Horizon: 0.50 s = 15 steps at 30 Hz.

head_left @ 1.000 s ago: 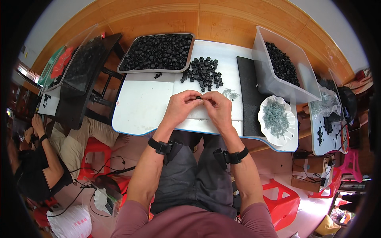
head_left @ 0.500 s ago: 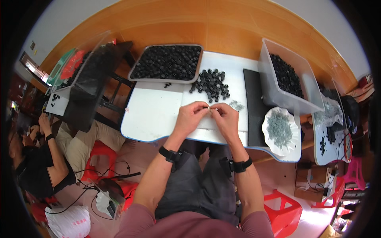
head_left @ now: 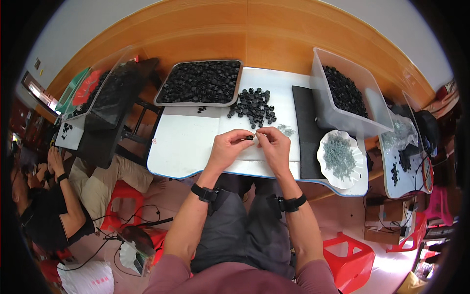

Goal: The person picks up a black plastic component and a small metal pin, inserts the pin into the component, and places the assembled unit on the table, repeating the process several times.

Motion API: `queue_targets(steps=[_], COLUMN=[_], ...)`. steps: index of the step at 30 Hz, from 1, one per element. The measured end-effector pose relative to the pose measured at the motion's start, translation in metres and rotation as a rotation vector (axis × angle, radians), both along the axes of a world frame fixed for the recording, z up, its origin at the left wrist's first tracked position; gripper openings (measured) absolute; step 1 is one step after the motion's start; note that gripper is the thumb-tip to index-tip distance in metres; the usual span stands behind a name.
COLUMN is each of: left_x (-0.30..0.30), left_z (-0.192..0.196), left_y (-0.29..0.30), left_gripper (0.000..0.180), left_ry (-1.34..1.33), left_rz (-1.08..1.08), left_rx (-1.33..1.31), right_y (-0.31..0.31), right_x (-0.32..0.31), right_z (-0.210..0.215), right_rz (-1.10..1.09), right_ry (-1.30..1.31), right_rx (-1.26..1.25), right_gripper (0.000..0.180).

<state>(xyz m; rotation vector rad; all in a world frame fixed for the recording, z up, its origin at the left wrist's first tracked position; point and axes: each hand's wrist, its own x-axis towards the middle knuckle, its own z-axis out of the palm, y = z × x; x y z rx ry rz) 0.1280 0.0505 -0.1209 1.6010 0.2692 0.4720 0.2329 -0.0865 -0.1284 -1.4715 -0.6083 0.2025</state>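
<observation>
Left hand (head_left: 227,151) has a small black cap (head_left: 249,137) pinched in its fingertips, over the white table (head_left: 188,142), just this side of a loose pile of caps (head_left: 253,105). Right hand (head_left: 275,148) is right beside it, thumb and finger drawn together, but honestly can't tell if they're gripping anything.

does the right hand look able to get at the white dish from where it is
Probably yes: nothing upright stands between the right hand and the uncovered white dish, just tabletop and a flat black mat.
</observation>
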Motion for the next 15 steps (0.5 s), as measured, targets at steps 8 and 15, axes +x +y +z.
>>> queue_targets(steps=[8, 15], left_x=[-0.0029, -0.0006], left_z=[-0.0030, -0.0040], left_y=[-0.0003, -0.0016], left_gripper=[0.025, 0.026], left_ry=[0.036, 0.007], left_rz=[0.021, 0.050], left_rx=[0.039, -0.005], right_y=[-0.0009, -0.0009], right_x=[0.0007, 0.0000], right_z=[-0.0023, -0.0011], right_rz=[-0.015, -0.032], right_ry=[-0.010, -0.044], right_rx=[-0.021, -0.045], right_gripper=[0.011, 0.011])
